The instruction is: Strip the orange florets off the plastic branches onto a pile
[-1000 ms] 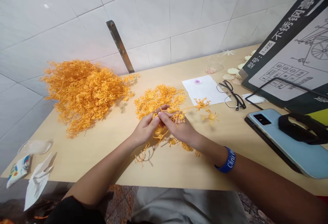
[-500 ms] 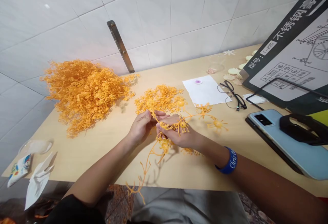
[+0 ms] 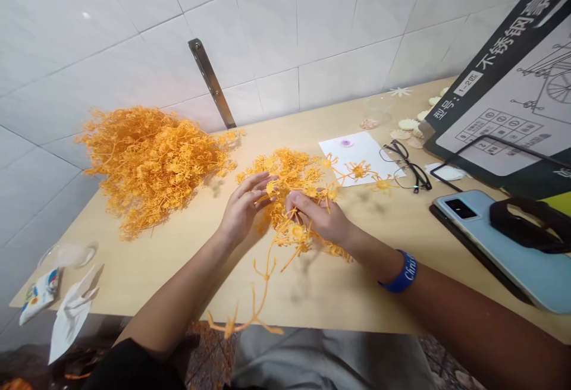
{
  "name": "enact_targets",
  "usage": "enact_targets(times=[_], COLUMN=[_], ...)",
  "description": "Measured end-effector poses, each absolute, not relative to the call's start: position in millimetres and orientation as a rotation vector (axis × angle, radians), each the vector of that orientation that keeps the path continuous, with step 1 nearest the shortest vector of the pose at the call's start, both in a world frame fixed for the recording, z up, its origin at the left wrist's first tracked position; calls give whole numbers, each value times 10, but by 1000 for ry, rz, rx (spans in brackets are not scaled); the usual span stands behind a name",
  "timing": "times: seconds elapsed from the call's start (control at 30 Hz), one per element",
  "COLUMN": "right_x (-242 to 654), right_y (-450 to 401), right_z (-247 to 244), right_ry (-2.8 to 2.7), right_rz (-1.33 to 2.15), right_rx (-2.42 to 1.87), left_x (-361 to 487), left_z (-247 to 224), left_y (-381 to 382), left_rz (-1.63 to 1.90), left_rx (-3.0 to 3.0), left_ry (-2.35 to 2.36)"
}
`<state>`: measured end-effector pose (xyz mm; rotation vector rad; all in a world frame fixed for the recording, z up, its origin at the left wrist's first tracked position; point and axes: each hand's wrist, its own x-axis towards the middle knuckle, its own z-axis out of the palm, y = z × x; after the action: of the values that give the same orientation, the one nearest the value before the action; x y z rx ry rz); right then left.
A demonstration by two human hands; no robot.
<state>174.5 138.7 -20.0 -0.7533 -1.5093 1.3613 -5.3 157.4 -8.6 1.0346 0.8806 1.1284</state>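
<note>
The bunch [image 3: 151,167] sits far left, apparently to leave working room. The left hand [image 3: 244,207] is open, fingers parted beside the sprig [image 3: 297,233]; contact is unclear. The pile [image 3: 289,161] lies just beyond, probably for easy reach. The right hand [image 3: 325,216] pinches the sprig's stems, seemingly to steady its branches, one overhanging the table's [image 3: 147,262] near edge.

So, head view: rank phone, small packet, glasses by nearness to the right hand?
From the right hand:
1. Glasses: ahead and to its right.
2. Phone: farther right.
3. Small packet: far over on the left.
</note>
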Motion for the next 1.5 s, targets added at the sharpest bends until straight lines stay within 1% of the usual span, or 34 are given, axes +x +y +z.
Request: enact_targets(times=[0.23, 0.4, 0.53, 0.63, 0.73, 0.83, 0.93, 1.0, 1.13, 1.27, 1.37, 1.5], right_x=[1720, 1689, 1655, 1633, 1628, 1643, 1660, 1660, 1640, 1623, 1621, 1646], right_y=[1407, 1409, 1366, 1353, 1377, 1424, 1459, 1463, 1430, 1382, 1339, 1303], right_z=[-339, -387, -319, -304, -353, -441, -487, -461, -327, -256, -240, -198], right_ry=[-1581, -1689, -1682, -1585, -1483, -1448, -1441, -1462, -1565, -1670, -1692, -1706], right_rz=[1335, 1328, 1213, 1139, 1288, 1404, 1405, 1361, 1275, 1272, 1305, 1385], right_rx=[-924, -930, -1000, -1024, -1085, -1131, -1150, -1072, -834, -720, -643, -570], left_x=[-40, -23, -32, -42, -43, -38, -38, -36, -15, -6, -35, -82], left_z=[-152, -140, -95, -49, -10, 1, -19, -37, -68, -114, -137, -104], left_y=[1600, 1529, 1494, 1492, 1491, 1479, 1464, 1457, 1446, 1447, 1489, 1580], left_rz=[1004, 967, 986, 905, 792, 760, 754, 780, 916, 971, 996, 1201], left_rx=[1141, 1215, 1268, 1349, 1513, 1731, 1953, 2004, 1762, 1437, 1272, 1042], left_ry=[770, 770, 772, 731, 726, 788, 863, 887, 807, 768, 810, 941])
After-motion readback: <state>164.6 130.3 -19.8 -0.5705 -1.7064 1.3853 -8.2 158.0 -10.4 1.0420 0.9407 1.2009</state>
